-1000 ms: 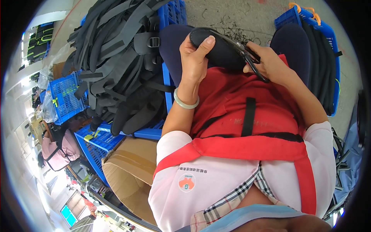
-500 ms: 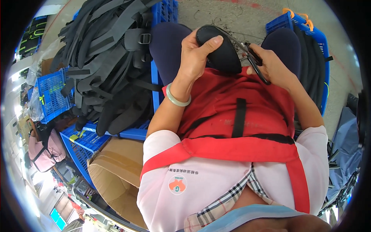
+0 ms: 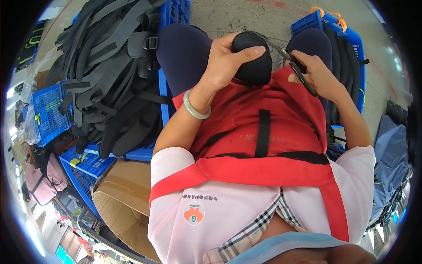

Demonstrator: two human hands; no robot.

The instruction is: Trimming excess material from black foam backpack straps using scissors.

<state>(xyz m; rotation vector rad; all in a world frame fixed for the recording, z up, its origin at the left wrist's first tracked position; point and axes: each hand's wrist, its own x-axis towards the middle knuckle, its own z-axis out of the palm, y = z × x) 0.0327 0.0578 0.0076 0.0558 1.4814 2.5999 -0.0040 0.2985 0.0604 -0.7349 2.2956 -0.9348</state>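
The left forearm is slanted up toward the right, and the left hand is curled in a grip, its thumb extended rightward. The right forearm is slanted up toward the left; the right hand is curled in a grip.

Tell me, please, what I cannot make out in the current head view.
In the head view:
Left hand: most fingers, hidden behind the black pad.
Scissors: blade tips, too small and dark beside the pad.
Dark strap pile: top, cut off by the upper edge.
Cardboard box: right side, covered by the pale shirt.
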